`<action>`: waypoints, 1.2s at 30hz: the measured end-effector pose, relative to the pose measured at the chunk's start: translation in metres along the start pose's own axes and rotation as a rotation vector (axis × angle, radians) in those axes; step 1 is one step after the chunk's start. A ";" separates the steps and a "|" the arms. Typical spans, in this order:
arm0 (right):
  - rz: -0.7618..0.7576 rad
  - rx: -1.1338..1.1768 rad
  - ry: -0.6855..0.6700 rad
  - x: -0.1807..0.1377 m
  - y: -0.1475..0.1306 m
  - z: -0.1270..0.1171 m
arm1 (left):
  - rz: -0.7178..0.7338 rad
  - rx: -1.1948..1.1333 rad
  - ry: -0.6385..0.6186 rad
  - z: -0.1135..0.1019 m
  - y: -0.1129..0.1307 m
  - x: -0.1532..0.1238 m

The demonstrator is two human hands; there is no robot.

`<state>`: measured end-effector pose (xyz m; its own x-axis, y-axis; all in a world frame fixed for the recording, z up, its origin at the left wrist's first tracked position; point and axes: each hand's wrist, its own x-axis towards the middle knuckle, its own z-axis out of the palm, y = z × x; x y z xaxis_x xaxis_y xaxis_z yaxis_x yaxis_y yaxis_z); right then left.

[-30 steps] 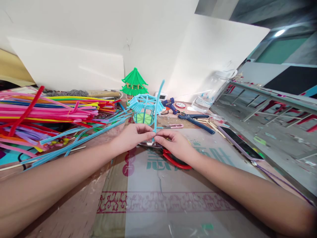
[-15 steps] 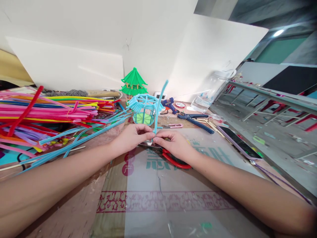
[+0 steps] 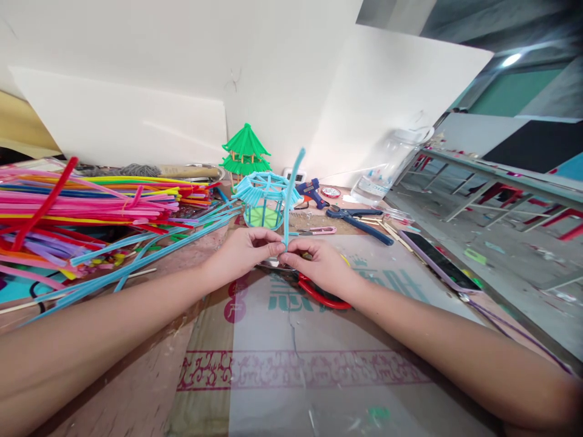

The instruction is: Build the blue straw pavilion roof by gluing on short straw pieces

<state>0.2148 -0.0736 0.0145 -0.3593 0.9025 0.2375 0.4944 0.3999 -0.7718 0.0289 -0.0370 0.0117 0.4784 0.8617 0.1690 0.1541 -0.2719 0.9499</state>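
A light blue pipe cleaner (image 3: 290, 188) stands upright between my hands, its top bent slightly to the right. My left hand (image 3: 259, 246) pinches its lower end between thumb and fingers. From the other side my right hand (image 3: 316, 261) pinches the same end, the fingertips of both hands touching. Red-handled scissors (image 3: 319, 297) lie under my right hand, partly hidden by it. Just behind my hands is a small blue pavilion (image 3: 264, 194) of pipe cleaners with a green base. A green two-tiered pavilion (image 3: 246, 152) stands farther back.
Bundles of coloured pipe cleaners (image 3: 91, 203) fill the left side, with loose blue ones (image 3: 150, 252) beside them. Pliers (image 3: 359, 223), a glue gun (image 3: 312, 193) and a pink cutter (image 3: 319, 230) lie behind. A phone (image 3: 437, 261) and a clear plastic jug (image 3: 382, 170) are on the right.
The upper part of the pipe cleaner has tipped slightly left and looks a little more curved. Both hands keep their pinch in nearly the same place.
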 end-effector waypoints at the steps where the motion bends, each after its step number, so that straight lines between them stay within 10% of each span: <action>1: -0.003 -0.009 -0.003 0.000 0.000 0.000 | 0.001 -0.001 -0.006 0.000 0.001 0.000; 36: -0.075 -0.044 -0.083 -0.002 0.001 0.001 | -0.037 0.087 -0.159 -0.004 0.003 0.002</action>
<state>0.2155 -0.0746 0.0128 -0.4597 0.8542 0.2429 0.4975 0.4743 -0.7263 0.0267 -0.0347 0.0157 0.6004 0.7953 0.0838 0.2450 -0.2827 0.9274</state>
